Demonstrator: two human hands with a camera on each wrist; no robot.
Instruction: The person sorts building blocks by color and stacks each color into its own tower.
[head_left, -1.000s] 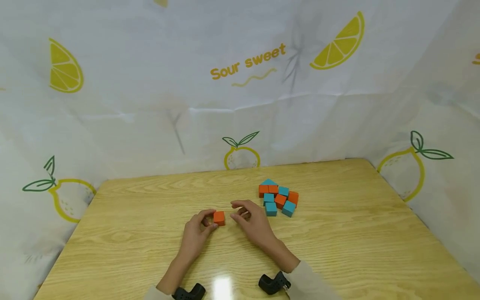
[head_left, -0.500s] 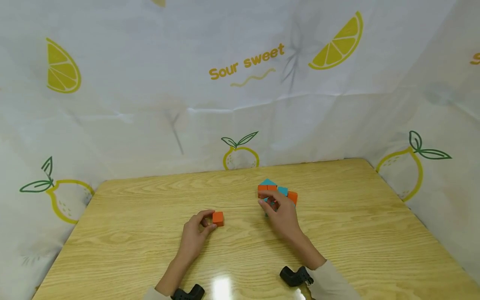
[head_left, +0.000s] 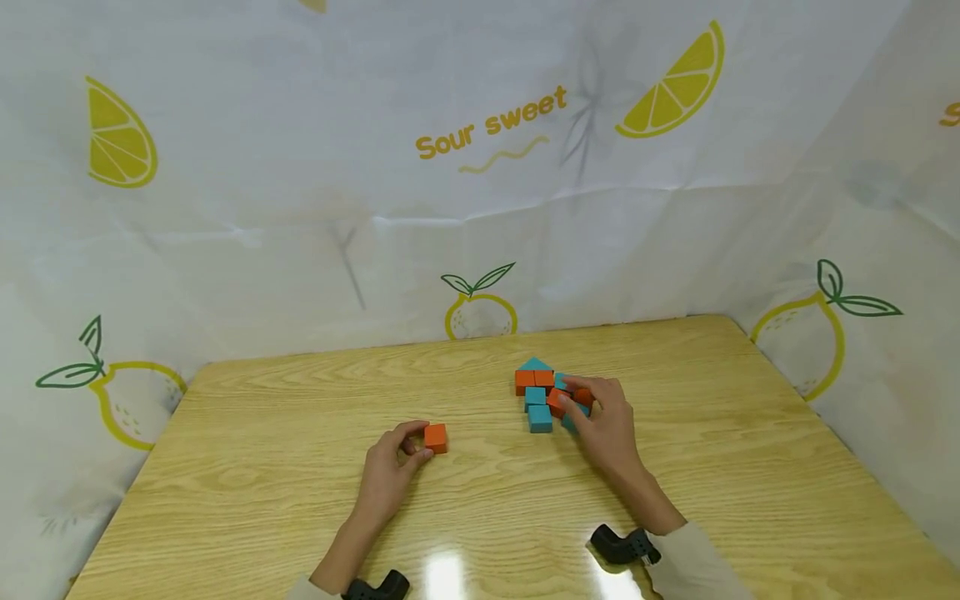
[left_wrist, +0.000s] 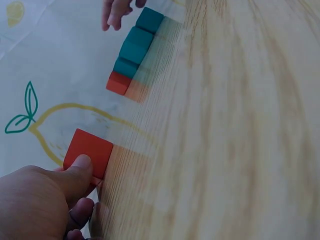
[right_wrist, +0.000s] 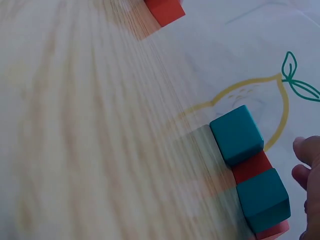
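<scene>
My left hand (head_left: 388, 467) holds an orange cube (head_left: 436, 438) between thumb and fingers on the wooden table; in the left wrist view the thumb lies across the cube's face. To the right, my right hand (head_left: 609, 421) is over the right side of a cluster of blocks, its thumb and fingers spread apart. Its thumb tip overlaps an orange cube (head_left: 557, 402) in the head view, while the right wrist view shows fingertips (right_wrist: 307, 150) apart from the teal cubes (right_wrist: 236, 134). The hand partly hides blocks on that side.
The cluster includes two orange blocks (head_left: 525, 382) side by side, a teal triangular block (head_left: 536, 364) behind them and a front teal cube (head_left: 540, 418). A white cloth (head_left: 337, 167) printed with lemons stands around the back and sides of the table (head_left: 300, 500).
My right hand has moved right, from beside the left hand's cube to over the block cluster, passing across its front blocks. The left hand and its cube have stayed in place.
</scene>
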